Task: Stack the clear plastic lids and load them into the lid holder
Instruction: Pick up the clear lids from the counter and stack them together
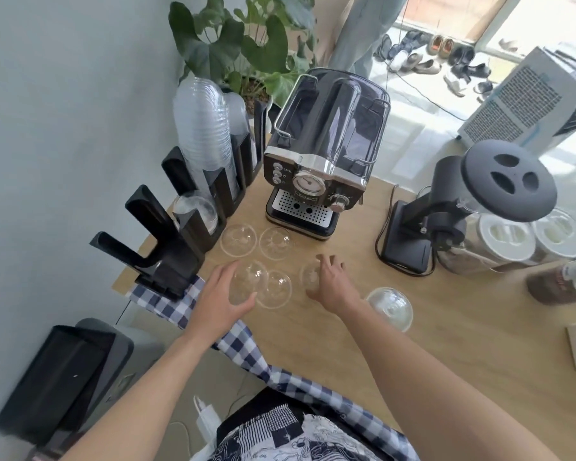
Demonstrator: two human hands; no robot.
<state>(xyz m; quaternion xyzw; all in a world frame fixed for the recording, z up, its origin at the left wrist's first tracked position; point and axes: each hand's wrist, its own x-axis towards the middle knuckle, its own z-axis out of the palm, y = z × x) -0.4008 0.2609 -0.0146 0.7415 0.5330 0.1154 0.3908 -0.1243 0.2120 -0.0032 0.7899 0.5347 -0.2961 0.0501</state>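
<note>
Both hands are reaching over dome lids scattered on the wooden bench.

The left hand is cupping a clear dome lid; the right hand is spreading wide over another lid. Further back, two lids are lying beside the black lid holder, which is carrying a tall lid stack.
</note>
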